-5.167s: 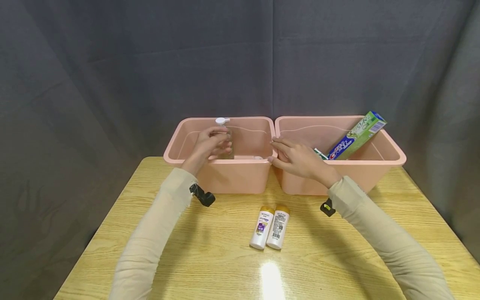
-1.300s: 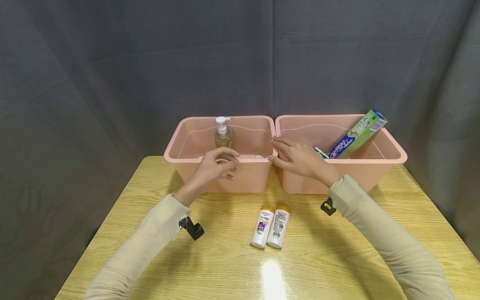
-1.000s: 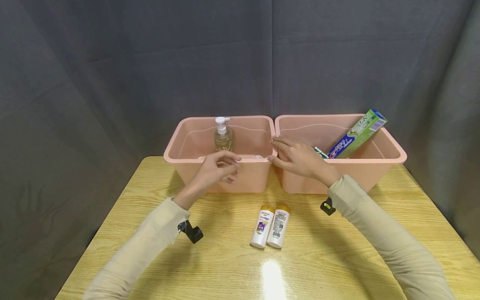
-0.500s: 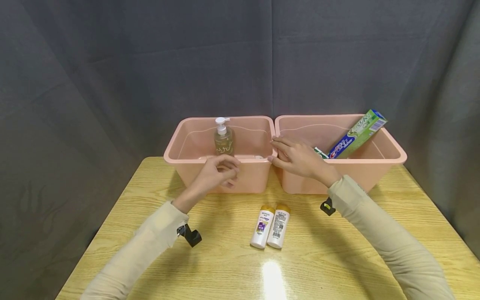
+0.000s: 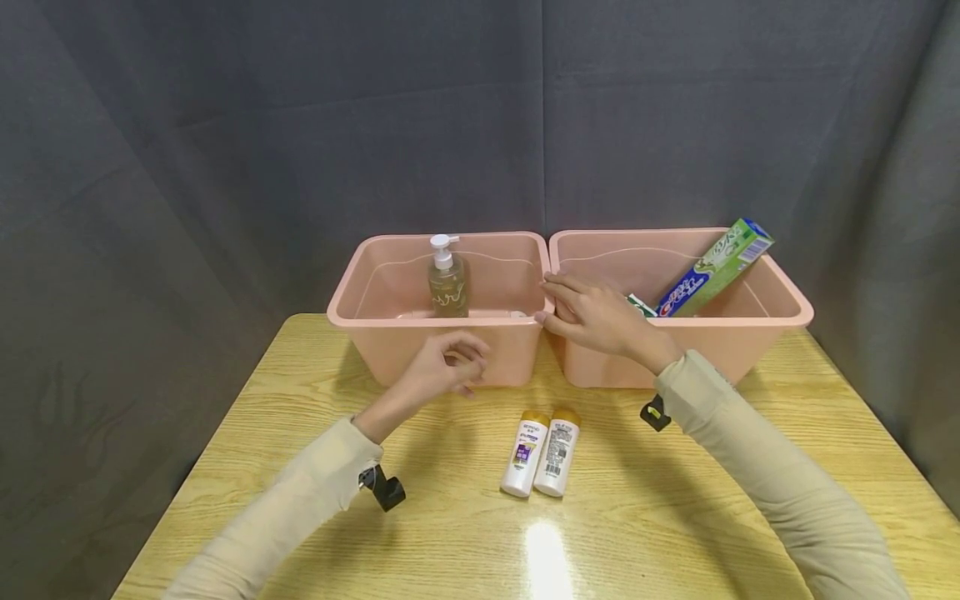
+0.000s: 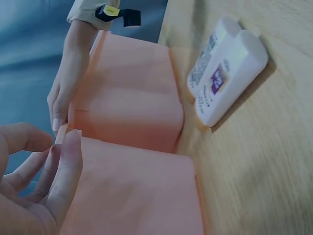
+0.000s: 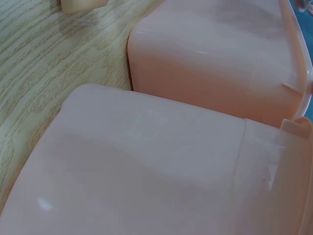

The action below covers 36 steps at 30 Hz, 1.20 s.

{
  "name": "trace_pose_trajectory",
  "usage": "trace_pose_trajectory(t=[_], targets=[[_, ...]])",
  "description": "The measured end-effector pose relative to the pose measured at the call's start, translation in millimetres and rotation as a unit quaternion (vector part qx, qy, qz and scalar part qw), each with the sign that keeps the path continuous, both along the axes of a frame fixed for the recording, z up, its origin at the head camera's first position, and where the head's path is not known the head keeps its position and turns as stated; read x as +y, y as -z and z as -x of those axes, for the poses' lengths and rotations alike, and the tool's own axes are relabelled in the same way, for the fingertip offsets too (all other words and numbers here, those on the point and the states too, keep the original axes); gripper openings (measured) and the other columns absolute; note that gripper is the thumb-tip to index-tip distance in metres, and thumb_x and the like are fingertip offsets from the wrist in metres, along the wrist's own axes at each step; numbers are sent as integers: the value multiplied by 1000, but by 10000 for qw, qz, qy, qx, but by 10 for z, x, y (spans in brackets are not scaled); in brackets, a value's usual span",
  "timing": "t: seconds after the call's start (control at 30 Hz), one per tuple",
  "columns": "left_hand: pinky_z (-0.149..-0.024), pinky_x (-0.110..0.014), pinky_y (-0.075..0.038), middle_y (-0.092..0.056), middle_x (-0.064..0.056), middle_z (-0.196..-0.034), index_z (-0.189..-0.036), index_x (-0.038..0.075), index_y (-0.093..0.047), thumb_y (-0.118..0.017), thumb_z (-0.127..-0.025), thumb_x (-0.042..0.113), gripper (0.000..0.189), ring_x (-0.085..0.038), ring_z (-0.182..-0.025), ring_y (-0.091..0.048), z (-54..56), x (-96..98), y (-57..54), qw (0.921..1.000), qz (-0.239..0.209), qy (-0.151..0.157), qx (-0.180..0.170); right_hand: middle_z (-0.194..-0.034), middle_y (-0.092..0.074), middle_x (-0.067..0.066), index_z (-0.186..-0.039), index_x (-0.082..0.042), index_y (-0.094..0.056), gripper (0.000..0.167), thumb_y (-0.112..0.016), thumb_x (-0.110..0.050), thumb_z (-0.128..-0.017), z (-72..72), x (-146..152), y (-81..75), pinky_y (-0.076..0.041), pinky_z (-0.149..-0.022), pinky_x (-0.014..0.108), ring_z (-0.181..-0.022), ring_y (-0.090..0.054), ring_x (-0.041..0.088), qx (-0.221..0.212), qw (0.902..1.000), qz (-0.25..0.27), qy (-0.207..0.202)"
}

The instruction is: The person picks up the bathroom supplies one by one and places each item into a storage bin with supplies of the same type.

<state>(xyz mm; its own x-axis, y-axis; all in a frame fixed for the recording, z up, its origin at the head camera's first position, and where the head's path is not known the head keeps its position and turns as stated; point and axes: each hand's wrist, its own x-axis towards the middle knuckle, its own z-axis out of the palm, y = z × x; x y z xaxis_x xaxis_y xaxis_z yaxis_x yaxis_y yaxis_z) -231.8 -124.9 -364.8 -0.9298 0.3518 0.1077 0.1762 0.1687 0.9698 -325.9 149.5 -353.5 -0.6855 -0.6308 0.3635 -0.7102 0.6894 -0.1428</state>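
Observation:
My left hand (image 5: 442,368) hovers in front of the left pink bin (image 5: 442,354), fingers loosely bent and holding nothing. In the left wrist view, its thumb (image 6: 68,171) and fingertips are apart. Inside that bin stands a clear pump bottle (image 5: 448,287) with a white pump head. My right hand (image 5: 596,315) rests on the adjoining rims of the left bin and the right pink bin (image 5: 750,346), fingers fairly straight. Two white bottles with gold caps lie side by side on the table: the left bottle (image 5: 524,457) shows a purple label, the right bottle (image 5: 557,457) a barcode.
A green and blue toothpaste box (image 5: 716,271) leans diagonally in the right bin, its end above the rim. Beside it shows part of a small green-and-white item (image 5: 642,306). Some small white thing (image 5: 518,314) lies in the left bin. A dark curtain (image 5: 480,117) hangs behind.
My left hand has let go of the pump bottle, come out of the left bin, and lowered toward the table in front. The right hand has stayed on the rims.

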Motion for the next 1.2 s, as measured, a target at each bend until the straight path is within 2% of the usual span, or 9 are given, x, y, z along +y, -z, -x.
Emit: trace_pose_trajectory(t=[0.17, 0.4, 0.47, 0.67, 0.87, 1.03, 1.2], targets=[[-66, -40, -61, -63, -23, -99, -117, -14, -58, -60, -90, -8, 27, -36, -81, -67, -1, 14, 75, 9998, 21, -34, -218, -147, -49, 14, -143, -4, -52, 66, -51, -53, -99, -1, -1, 5, -37, -109, 52, -137, -41, 35, -4, 10000, 20, 19], [-67, -41, -61, -61, -26, -101, -117, -14, -57, -60, -88, -8, 30, -31, -79, -66, 1, 15, 168, 9993, 124, 2, -359, -145, -50, 15, -141, -3, -53, 65, -52, -51, -99, 14, -1, 21, -37, -108, 52, -136, -43, 37, 44, 10000, 33, -32], [-68, -43, -60, -62, -22, -99, -118, -14, -57, -60, -88, -8, 30, -31, -79, -66, -1, 18, 189, 9991, 181, 16, -395, -145, -50, 15, -141, -2, -53, 64, -52, -51, -99, 16, -1, 20, -38, -108, 52, -135, -43, 37, 52, 10000, 38, -38], [-73, -51, -59, -61, -23, -99, -119, -13, -57, -60, -89, -7, 30, -29, -79, -66, 12, 17, 302, 9979, 247, 191, -570, -145, -50, 15, -141, -2, -53, 64, -52, -50, -99, 21, 4, 20, -38, -108, 53, -135, -44, 37, 78, 10000, 41, -37], [-75, -55, -57, -62, -22, -100, -119, -11, -58, -61, -90, -5, 29, -35, -83, -66, 0, 28, 408, 9965, 289, 344, -710, -144, -51, 15, -141, -2, -53, 63, -53, -49, -99, 30, 3, 25, -38, -107, 54, -134, -44, 38, 101, 9999, 34, -58], [-76, -54, -58, -62, -21, -100, -118, -6, -60, -62, -90, -5, 28, -42, -87, -65, -29, 47, 485, 9948, 390, 285, -893, -144, -51, 16, -141, -2, -53, 63, -52, -50, -99, 25, 3, 19, -38, -108, 53, -135, -43, 38, 81, 10000, 23, -51], [-73, -53, -58, -62, -17, -99, -121, -7, -59, -63, -91, -4, 30, -49, -90, -64, -44, 57, 574, 9930, 550, 340, -985, -145, -50, 15, -142, -3, -52, 64, -52, -51, -99, 16, 0, 11, -37, -108, 52, -135, -44, 37, 54, 10000, 26, -43]])
